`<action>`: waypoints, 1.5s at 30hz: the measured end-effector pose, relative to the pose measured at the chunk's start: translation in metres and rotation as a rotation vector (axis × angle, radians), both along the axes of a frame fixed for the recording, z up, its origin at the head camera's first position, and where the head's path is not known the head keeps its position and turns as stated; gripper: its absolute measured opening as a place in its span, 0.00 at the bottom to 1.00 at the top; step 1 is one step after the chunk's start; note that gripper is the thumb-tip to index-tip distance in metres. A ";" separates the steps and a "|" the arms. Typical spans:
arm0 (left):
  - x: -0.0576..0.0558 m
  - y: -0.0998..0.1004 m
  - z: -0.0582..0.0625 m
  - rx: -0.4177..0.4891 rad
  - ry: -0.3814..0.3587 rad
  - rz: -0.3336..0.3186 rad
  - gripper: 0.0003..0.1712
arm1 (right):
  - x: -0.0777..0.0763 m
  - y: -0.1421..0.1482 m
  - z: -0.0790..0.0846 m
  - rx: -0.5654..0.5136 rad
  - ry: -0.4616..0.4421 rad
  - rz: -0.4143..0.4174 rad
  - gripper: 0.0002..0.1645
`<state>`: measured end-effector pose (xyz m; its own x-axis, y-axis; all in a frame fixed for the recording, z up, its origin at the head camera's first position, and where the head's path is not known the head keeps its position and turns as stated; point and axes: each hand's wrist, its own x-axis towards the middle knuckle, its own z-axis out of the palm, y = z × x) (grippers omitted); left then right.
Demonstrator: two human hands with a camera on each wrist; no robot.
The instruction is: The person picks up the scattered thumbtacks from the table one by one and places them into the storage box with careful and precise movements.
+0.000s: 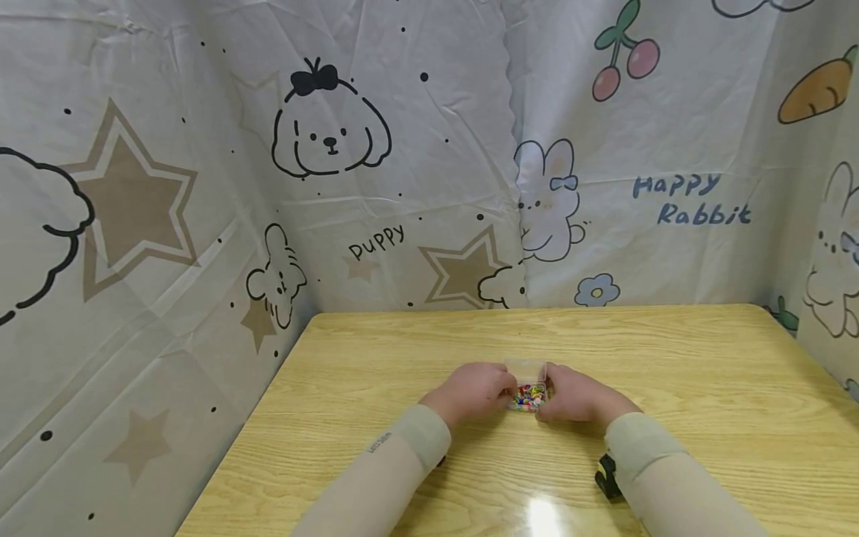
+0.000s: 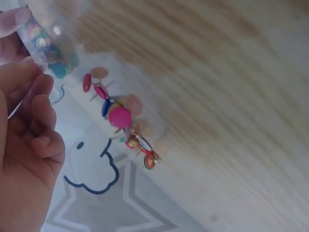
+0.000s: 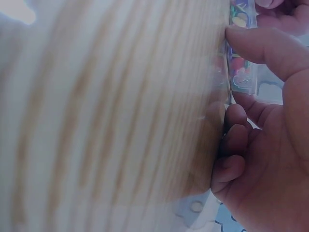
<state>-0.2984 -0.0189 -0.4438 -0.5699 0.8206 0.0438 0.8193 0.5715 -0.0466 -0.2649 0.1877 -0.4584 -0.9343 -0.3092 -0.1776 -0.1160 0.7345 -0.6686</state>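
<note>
A small clear plastic box (image 1: 530,407) stands on the table with its lid (image 1: 526,369) raised at the back. Colorful thumbtacks (image 1: 530,394) fill it. My right hand (image 1: 579,395) grips its right end, thumb on the near side, other fingers curled behind. At the left end, my left hand (image 1: 475,389) has its fingertips at the rim, close over the tacks; I cannot tell whether they pinch one. In the left wrist view, several loose thumbtacks (image 2: 119,117), pink, blue and red among them, lie beside the left hand, hidden from the head view.
The wooden table (image 1: 376,343) has a light glare at its near edge. A white printed curtain (image 1: 403,149) hangs behind it and along both sides. A black strapped device (image 1: 607,477) sits at the right sleeve.
</note>
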 end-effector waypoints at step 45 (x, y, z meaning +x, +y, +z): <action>-0.020 -0.056 -0.003 -0.058 -0.066 0.278 0.06 | -0.001 0.001 -0.003 0.036 -0.013 -0.021 0.27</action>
